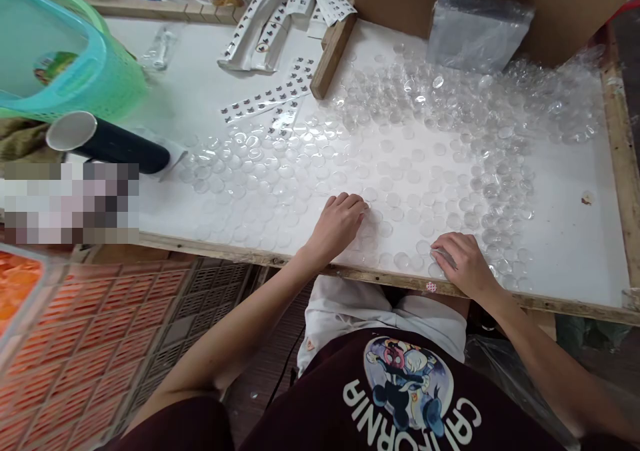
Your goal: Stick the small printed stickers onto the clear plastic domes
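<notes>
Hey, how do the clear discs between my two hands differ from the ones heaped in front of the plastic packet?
The discs between your hands are spread thinly, with white tabletop showing around them; the heaped discs crowd and overlap. The discs between your hands lie mostly flat; the heaped discs sit at mixed tilts, some catching bright glints. Both groups are clear and round.

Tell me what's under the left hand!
The left hand is over the white table. Clear discs show beside it. Whatever lies directly beneath is covered, so I can't tell if discs are there.
</notes>
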A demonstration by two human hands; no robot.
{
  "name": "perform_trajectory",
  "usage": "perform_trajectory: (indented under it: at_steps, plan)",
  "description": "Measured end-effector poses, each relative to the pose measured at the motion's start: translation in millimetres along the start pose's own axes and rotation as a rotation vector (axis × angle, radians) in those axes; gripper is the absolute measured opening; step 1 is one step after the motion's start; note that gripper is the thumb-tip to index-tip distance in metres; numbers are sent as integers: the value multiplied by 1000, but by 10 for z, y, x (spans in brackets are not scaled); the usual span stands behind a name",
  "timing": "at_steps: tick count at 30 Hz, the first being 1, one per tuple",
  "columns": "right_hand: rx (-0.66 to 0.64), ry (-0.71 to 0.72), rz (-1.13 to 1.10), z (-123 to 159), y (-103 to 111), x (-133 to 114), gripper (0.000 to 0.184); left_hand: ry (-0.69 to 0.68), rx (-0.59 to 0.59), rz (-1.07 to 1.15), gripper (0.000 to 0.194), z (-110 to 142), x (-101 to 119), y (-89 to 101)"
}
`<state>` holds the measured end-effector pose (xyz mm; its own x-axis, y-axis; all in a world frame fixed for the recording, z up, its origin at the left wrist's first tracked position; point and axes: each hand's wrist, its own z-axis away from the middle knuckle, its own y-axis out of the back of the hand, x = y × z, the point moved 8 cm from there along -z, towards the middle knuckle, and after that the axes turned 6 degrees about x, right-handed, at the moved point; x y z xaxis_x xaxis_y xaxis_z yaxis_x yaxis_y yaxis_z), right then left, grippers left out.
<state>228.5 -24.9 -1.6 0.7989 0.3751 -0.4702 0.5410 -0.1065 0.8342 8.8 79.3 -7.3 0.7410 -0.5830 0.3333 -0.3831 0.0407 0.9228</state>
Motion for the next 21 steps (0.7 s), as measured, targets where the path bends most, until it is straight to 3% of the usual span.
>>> perform_trajectory:
  at_steps: [11,18,21]
  plan:
    - [36,-1,-33,0,20,-25,12,4,23,19,17,-49,-14,6]
    - [37,-26,-39,18,-4,-4,12,155,75,198,24,-63,-113,11]
    - [14,-17,-21,34,-17,-4,11,169,106,177,22,-80,-138,34]
